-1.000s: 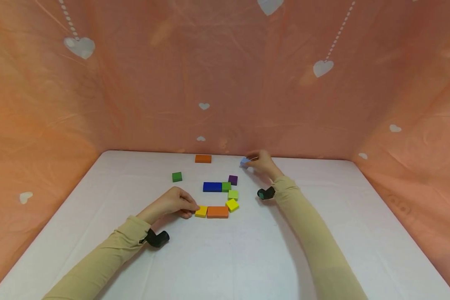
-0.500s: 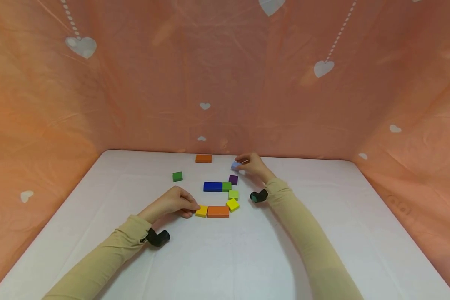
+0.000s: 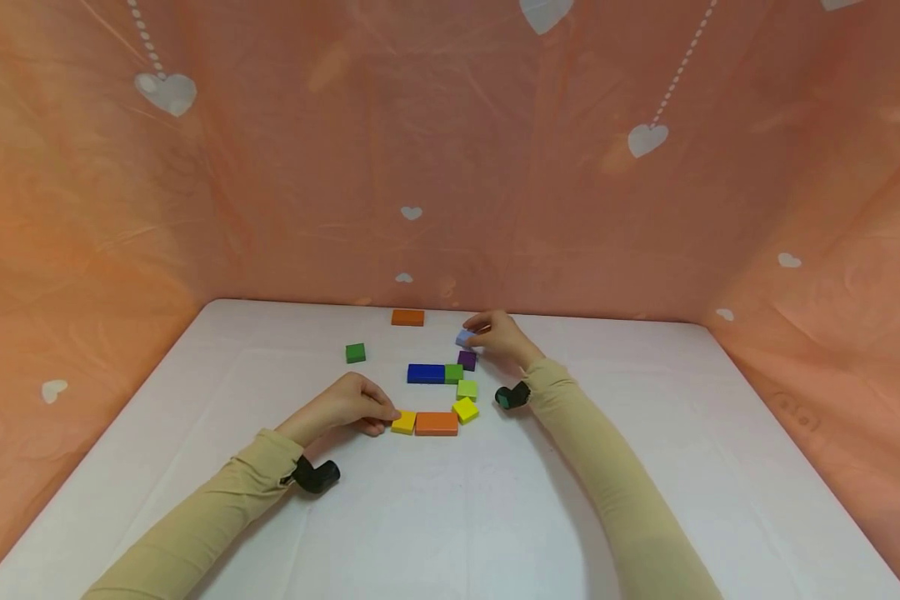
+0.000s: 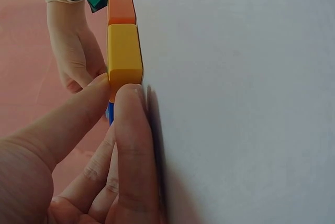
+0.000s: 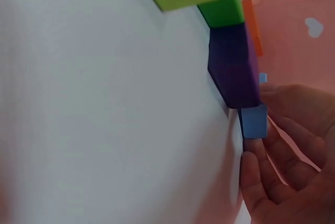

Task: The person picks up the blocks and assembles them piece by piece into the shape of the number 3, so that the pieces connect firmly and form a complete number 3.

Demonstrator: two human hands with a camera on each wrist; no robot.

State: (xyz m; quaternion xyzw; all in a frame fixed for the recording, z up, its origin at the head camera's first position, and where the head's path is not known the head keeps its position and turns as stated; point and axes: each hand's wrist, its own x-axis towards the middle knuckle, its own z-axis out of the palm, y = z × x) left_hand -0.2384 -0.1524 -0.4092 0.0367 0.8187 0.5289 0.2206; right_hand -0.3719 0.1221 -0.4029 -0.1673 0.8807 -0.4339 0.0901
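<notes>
My left hand [image 3: 348, 403] holds the left end of a golden-yellow block [image 4: 124, 51] between thumb and fingertip. That block lies against an orange block [image 3: 436, 423] at the front of the arrangement. At the back, my right hand [image 3: 501, 335] grips a light blue block [image 3: 463, 337] just behind a purple block [image 3: 467, 360]. In the right wrist view, the purple block [image 5: 234, 67] partly hides the light blue block [image 5: 254, 121]. Going forward from the purple block come a green block [image 3: 453, 374], a lime block [image 3: 467, 390] and a turned bright yellow block [image 3: 465, 410].
A dark blue block [image 3: 425, 373] adjoins the green one on its left. Apart from the group, a dark green block [image 3: 356, 352] lies to the left and another orange block [image 3: 408, 317] near the back edge. An orange curtain with hearts surrounds the white table [image 3: 435, 525].
My right hand has moved left and slightly nearer with the light blue block, ending just behind the purple one. The left hand has stayed at the golden-yellow block.
</notes>
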